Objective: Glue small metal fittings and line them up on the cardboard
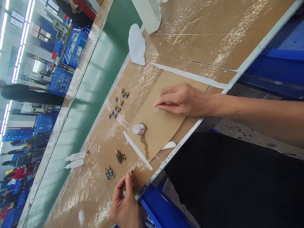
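Observation:
My right hand (185, 99) lies flat, fingers stretched out, on a brown cardboard sheet (161, 126) on the workbench. Near the bench's edge, my left hand (125, 205) pinches a tiny brass part (131, 173) between thumb and fingertips. Close to it sit a small heap of blue-and-brass parts (109, 173) and a heap of brass parts (120, 156). Several more blue-and-brass parts (118, 103) stand spread out farther along. A small clear bottle (139, 128) stands on the cardboard between my hands.
A white strip (137, 155) lies by the cardboard's edge. Two white dropper tubes (74, 160) rest beside the green conveyor belt (95, 79). A white container (148, 14) and white paper (136, 44) are farther along. Blue crates (59, 80) and other people stand beyond the belt.

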Demonstrator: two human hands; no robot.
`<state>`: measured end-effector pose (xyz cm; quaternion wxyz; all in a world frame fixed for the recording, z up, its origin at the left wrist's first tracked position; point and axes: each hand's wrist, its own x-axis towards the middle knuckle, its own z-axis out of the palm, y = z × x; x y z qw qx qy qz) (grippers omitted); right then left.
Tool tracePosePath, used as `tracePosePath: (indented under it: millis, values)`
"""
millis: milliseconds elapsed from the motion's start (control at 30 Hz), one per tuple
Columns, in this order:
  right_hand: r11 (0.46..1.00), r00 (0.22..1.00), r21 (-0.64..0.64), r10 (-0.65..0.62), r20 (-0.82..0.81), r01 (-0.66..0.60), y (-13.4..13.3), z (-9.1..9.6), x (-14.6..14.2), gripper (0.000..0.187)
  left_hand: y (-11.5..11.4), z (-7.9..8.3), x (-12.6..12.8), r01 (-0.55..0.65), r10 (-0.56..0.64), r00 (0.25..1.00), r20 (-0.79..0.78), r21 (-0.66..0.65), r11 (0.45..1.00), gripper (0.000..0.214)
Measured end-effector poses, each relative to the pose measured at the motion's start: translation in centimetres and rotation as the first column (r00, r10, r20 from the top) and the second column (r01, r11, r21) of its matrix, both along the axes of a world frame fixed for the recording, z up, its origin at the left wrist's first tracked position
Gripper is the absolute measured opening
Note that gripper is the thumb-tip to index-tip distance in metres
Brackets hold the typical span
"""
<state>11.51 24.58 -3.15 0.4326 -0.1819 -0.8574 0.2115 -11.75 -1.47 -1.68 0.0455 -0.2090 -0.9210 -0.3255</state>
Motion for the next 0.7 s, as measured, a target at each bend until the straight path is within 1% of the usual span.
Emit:
tracePosePath:
  millis: [100,367,500,700]
  values:
    - [1.0,1.0,-0.004,-0.009,0.017,0.01,-0.05,0.12,0.04,0.018,0.29,0.17,0.15,-0.076,0.077,0.996,0.055,-0.013,0.997,0.04]
    - [1.0,0.999,-0.007,-0.009,0.036,0.01,0.05,0.13,-0.02,0.02,0.77,0.55,0.45,-0.072,0.074,0.997,0.037,-0.05,0.996,0.043]
    - [1.0,0.999,-0.01,-0.011,0.033,0.011,-0.03,0.11,-0.02,0.021,0.87,0.67,0.59,-0.067,0.068,0.997,0.046,-0.023,0.997,0.041]
    - [1.0,0.999,-0.023,-0.015,0.036,0.016,-0.04,0.17,0.04,0.02,0.92,0.71,0.75,-0.07,0.071,0.996,0.058,-0.019,0.997,0.037]
